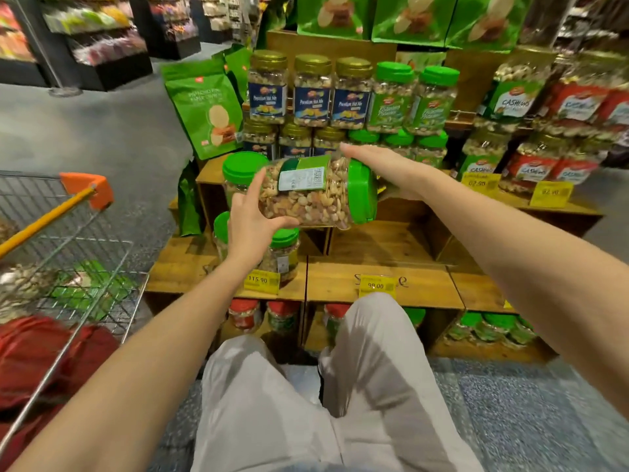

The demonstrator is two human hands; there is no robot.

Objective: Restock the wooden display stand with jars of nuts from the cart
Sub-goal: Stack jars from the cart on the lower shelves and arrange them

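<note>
A clear plastic jar of mixed nuts with a green lid (316, 195) is held on its side in mid-air, lid to the right, above the middle step of the tiered wooden display stand (384, 277). Its base end is gripped by the left hand (253, 219): the thumb is curled underneath and the fingers are spread up the near wall. The lid end is steadied by the right hand (384, 165), with its fingers laid out straight along the far side of the jar; its thumb is hidden, so a full clasp cannot be confirmed.

Just below the jar, on the left of the step, a green-lidded nut jar (284, 253) is seen standing upright, and another green-lidded jar (243, 172) is partly covered behind the held jar's base. Farther back, gold-lidded jars with blue labels (309, 93) are lined up on the upper tier. A yellow price tag (261, 280) is fixed to the stand's near edge. At the left, the wire shopping cart with an orange handle (85, 199) is parked, with blurred packs inside.
</note>
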